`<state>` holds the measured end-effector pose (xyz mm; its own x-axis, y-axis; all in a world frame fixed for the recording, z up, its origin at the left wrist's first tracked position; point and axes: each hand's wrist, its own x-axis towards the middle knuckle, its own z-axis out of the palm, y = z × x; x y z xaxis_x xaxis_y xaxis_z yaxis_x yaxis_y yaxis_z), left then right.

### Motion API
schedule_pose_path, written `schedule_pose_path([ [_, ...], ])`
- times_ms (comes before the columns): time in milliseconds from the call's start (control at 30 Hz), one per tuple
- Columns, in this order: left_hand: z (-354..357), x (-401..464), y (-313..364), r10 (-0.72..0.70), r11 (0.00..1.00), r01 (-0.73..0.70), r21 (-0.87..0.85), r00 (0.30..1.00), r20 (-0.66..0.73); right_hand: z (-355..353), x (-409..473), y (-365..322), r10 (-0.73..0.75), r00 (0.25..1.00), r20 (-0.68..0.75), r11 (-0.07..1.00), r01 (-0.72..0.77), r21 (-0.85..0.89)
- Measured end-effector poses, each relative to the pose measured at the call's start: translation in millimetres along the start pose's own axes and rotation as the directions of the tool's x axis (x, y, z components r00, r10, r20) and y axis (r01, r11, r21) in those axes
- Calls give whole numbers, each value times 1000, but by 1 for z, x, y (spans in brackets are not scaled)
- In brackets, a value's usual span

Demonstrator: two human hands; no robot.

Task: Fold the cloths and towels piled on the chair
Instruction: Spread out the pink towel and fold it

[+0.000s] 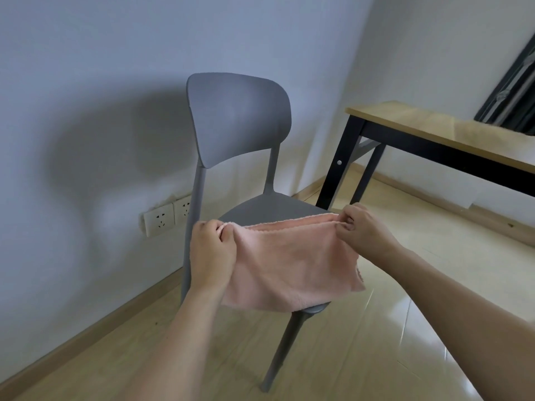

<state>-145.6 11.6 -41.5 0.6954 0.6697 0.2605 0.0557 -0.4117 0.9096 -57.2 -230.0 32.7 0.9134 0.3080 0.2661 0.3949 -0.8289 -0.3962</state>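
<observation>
A pink towel (292, 267) hangs doubled over in front of a grey plastic chair (240, 120). My left hand (211, 253) pinches the towel's upper left corner. My right hand (362, 230) pinches the upper right corner, so the top edge is stretched between both hands. The towel's lower part drapes over the front of the chair seat (275, 206) and hides it. No other cloth shows on the chair.
A wooden table (434, 131) with black legs stands to the right of the chair, with a dark object (509, 91) leaning on it against the wall. Two wall sockets (168, 217) sit low behind the chair. The floor is light wood.
</observation>
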Motion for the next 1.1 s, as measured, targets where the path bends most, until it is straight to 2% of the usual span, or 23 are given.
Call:
schedule_pose_path([
  [100,-4,-6,16,80,996,-83,20,992,101,-9,-22,-7,27,999,-46,993,-22,117],
  [167,-5,-14,17,28,987,-67,148,966,256,-12,-41,-13,85,995,-58,961,-66,267],
  [233,-3,-24,11,-42,954,-86,286,910,413,-11,-61,-16,128,990,-63,929,-97,357],
  [300,1,-30,4,-86,928,-99,358,880,466,-2,-79,-12,163,984,-64,904,-124,409],
  [400,5,-34,7,-26,940,-110,323,921,390,12,-97,-5,221,974,-52,857,-168,488],
  [533,0,-43,18,51,964,-127,235,952,302,18,-102,1,224,970,-93,857,-151,492],
  [600,-4,-41,14,87,969,-138,207,967,238,17,-102,2,185,971,-151,885,-98,456],
  [700,-5,-32,6,94,953,-146,266,975,199,20,-102,10,111,972,-207,956,-47,289],
  [833,-2,-26,1,115,932,-196,306,958,261,22,-102,33,288,928,-236,950,-247,189],
  [933,0,-25,6,146,926,-226,302,953,265,14,-104,44,424,867,-262,894,-354,274],
  [1100,-3,-29,18,240,911,-313,267,931,274,13,-102,48,487,835,-255,814,-328,480],
])
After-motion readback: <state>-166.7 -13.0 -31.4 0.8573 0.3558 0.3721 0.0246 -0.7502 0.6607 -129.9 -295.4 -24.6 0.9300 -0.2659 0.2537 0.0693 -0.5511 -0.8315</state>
